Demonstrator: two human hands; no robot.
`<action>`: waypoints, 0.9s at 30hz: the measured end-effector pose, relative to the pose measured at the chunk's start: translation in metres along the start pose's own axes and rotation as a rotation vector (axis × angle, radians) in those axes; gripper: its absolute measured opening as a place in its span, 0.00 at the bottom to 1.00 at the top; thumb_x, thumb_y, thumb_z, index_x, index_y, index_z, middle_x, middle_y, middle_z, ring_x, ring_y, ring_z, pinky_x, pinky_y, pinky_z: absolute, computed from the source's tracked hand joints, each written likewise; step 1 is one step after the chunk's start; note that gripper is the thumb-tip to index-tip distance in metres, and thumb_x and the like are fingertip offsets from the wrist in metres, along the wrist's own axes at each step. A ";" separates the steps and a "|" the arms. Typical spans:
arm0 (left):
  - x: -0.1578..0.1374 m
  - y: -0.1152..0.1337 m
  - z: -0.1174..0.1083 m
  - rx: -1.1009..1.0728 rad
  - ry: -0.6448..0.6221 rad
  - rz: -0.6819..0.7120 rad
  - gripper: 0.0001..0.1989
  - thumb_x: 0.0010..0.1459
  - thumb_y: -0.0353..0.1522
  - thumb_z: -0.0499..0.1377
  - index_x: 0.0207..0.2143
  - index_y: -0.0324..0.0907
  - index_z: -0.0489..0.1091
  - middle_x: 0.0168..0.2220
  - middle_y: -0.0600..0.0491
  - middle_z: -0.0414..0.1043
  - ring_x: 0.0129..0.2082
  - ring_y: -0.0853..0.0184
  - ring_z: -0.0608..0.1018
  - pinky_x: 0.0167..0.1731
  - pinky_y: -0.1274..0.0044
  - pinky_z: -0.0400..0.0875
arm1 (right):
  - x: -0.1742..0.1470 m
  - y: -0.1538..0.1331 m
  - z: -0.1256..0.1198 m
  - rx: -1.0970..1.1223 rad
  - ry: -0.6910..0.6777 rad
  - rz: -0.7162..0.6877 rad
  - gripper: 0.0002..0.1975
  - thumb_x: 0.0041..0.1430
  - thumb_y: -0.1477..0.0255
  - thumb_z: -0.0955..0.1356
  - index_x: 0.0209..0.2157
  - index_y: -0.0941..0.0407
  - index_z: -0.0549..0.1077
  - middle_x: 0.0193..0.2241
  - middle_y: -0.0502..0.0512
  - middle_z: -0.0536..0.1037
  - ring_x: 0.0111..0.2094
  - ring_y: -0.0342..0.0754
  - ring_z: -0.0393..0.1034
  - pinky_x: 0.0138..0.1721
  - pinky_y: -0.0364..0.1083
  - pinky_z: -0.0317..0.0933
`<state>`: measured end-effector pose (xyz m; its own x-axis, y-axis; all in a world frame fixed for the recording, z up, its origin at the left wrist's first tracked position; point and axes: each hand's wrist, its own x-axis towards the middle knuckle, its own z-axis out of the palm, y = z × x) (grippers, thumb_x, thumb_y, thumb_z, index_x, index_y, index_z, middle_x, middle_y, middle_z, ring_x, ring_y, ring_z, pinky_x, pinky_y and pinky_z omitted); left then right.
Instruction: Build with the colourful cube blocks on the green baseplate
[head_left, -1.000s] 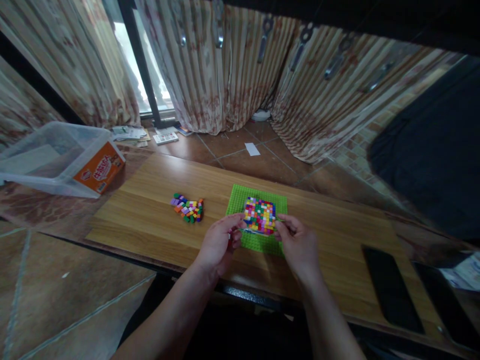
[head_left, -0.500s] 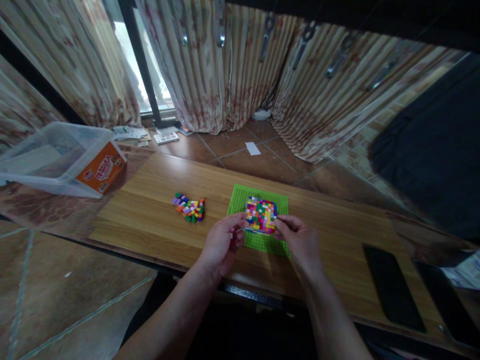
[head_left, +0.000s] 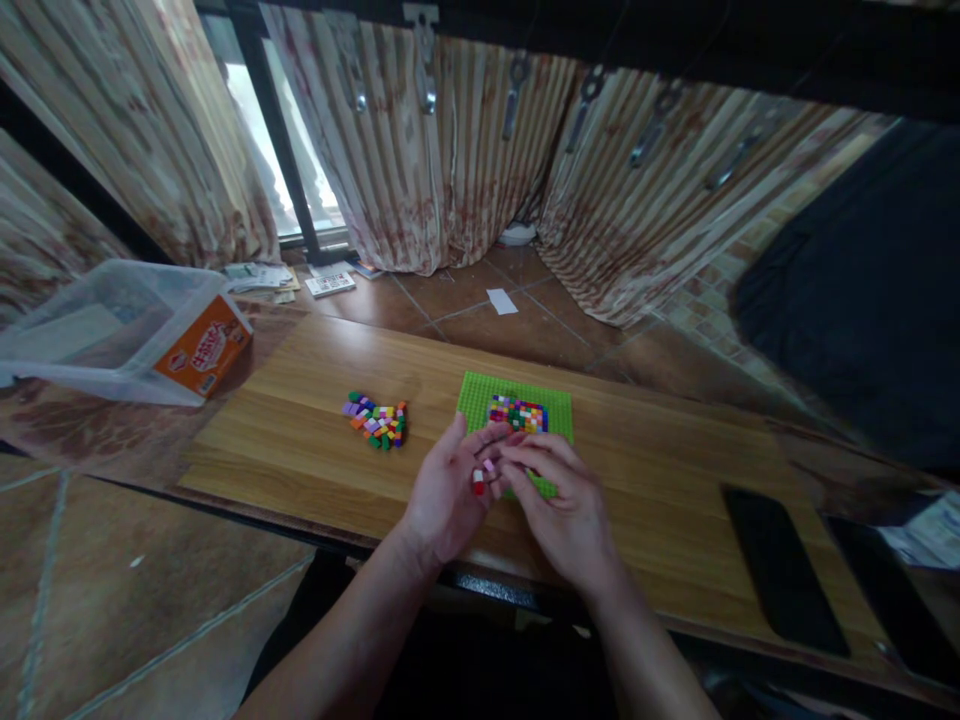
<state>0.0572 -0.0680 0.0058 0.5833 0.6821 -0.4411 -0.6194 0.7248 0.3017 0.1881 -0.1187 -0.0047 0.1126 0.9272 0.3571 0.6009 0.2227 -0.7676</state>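
My left hand is turned palm up, fingers partly curled, with small toy bricks resting on them: a red and white pair and a pink brick. My right hand reaches over these fingers, thumb and fingertips pinched together. Whatever sits in that pinch is too small to make out. Just beyond both hands lies a green studded baseplate, bearing a block of multicoloured bricks; its near part is hidden by my fingers. To the left, a loose pile of coloured bricks lies on the wooden tabletop.
A clear plastic bin with an orange label stands at the far left. Two dark flat objects lie at the right, one of them a black slab. Striped curtains hang behind the table.
Both hands have left the sides of the multicoloured block and come together nearer me. My left palm has turned up, showing the bricks, and my right hand has moved left to it.
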 end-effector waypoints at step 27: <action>0.008 0.004 -0.015 0.284 0.233 0.196 0.11 0.46 0.32 0.64 0.33 0.34 0.71 0.23 0.58 0.65 0.14 0.82 0.55 0.13 0.84 0.43 | 0.000 0.039 -0.031 0.056 0.023 0.423 0.11 0.53 0.61 0.70 0.30 0.54 0.79 0.29 0.53 0.81 0.32 0.51 0.74 0.35 0.48 0.65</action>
<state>0.0515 -0.0610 -0.0097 0.3143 0.7931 -0.5217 -0.5186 0.6037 0.6054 0.2360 -0.1196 -0.0185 0.3583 0.9335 0.0156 0.4539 -0.1596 -0.8766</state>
